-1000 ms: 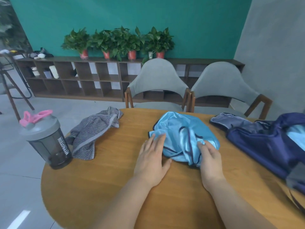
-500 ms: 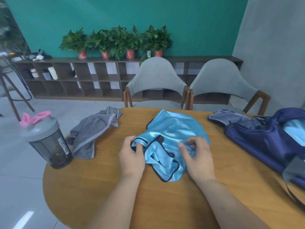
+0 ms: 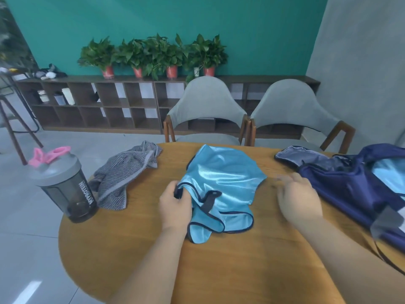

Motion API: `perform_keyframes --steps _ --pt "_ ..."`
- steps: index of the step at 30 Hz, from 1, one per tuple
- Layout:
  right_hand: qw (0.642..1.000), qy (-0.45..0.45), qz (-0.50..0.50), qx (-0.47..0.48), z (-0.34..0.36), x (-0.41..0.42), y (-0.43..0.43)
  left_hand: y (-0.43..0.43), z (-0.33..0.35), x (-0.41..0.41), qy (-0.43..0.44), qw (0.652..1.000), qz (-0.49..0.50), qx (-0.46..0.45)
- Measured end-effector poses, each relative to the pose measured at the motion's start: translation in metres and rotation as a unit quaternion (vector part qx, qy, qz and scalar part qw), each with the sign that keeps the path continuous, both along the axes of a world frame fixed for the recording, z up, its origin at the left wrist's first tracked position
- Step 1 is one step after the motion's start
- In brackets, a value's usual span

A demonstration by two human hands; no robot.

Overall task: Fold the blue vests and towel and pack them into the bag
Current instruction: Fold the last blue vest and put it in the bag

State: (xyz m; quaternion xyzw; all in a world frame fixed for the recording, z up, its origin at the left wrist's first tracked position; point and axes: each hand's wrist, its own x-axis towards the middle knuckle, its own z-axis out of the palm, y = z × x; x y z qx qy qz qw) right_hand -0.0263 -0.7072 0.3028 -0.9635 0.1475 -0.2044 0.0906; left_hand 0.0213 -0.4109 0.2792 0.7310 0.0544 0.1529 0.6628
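We are in the folding step: the blue vest (image 3: 223, 183) lies crumpled mid-way across the round table (image 3: 219, 270), not yet a tidy fold. Our left hand (image 3: 175, 205) pinches its dark-trimmed edge. Our right hand (image 3: 298, 198) hovers just beside the vest, blurred, its fingers loosely curled round nothing. Next, we judge, the right hand must take the opposite edge so we can spread and halve the slippery cloth. The navy bag (image 3: 350, 185) sits open at the right — shiny light-blue fabric (image 3: 385, 174) shows inside, probably another vest. The grey striped towel (image 3: 125, 172) lies unfolded at the left, outside the bag.
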Motion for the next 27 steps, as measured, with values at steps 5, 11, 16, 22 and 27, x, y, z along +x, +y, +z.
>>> perform_keyframes --steps 5,11,16,22,27 --pt "0.961 0.11 0.245 0.065 -0.003 -0.017 0.076 -0.003 0.005 -0.002 0.004 1.0 -0.017 0.015" --pt "0.97 0.103 0.216 -0.048 -0.005 -0.002 0.057 0.0 -0.004 -0.001 0.002 0.994 -0.067 0.084" --pt "0.984 0.114 -0.013 -0.136 0.026 0.001 -0.022 -0.014 -0.001 -0.008 -0.023 0.958 -0.193 0.21" --pt "0.984 0.002 0.179 -0.007 0.02 -0.005 0.033 -0.011 -0.006 0.0 -0.042 0.972 -0.13 0.191" --pt "0.984 0.086 0.154 -0.019 -0.028 -0.003 0.073 -0.009 -0.012 0.004 -0.06 0.964 -0.12 0.231"
